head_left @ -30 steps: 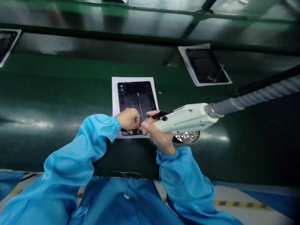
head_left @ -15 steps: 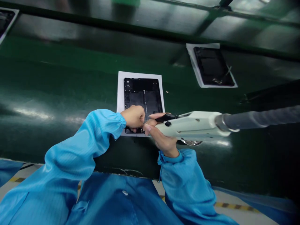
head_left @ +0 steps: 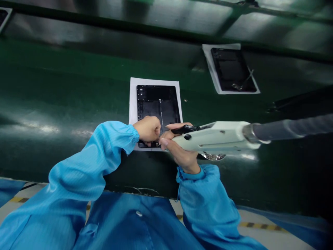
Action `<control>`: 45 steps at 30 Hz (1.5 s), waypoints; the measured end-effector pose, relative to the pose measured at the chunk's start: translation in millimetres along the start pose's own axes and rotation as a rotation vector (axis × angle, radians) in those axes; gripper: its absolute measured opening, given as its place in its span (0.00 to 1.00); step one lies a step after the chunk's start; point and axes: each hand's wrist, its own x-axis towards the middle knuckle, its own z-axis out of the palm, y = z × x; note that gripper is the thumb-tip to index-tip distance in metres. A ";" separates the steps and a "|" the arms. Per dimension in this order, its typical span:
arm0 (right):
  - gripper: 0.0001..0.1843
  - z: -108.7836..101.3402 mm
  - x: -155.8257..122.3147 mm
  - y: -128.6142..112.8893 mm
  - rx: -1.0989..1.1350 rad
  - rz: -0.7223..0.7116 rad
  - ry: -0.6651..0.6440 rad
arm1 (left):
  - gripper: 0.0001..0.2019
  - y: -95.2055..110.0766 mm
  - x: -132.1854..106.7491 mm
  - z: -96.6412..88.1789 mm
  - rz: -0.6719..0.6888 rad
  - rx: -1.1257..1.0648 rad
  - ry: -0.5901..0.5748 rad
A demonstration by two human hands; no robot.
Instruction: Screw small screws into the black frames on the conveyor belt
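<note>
The right hand grasps the pale tool; the left hand curls beside its nose — whether pinching anything, I cannot tell. A steady tool should spare the black panel scratches — it lies on white paper on the worktop.

PLACE: assembly factory | SIGNS: green worktop, spaced-out black casings, striped floor tape, blue workwear

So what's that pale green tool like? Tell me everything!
The tool looks like smooth plastic, with a black part along its upper edge, a dark spot on its side and a shiny collar joining a grey hose. It points left over the green bench. The right hand holds its narrow end, hiding the tip.
</note>
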 end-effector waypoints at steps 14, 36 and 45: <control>0.14 -16.5 6.7 3.8 0.107 -0.025 0.154 | 0.08 -3.6 1.9 -0.1 -0.017 -0.012 -0.008; 0.17 -18.3 -1.7 9.6 0.126 -0.031 0.074 | 0.09 -4.2 2.3 0.0 -0.009 -0.024 -0.011; 0.13 -17.7 -3.9 10.0 0.065 -0.051 0.063 | 0.07 -1.7 1.3 -0.8 -0.036 -0.006 -0.013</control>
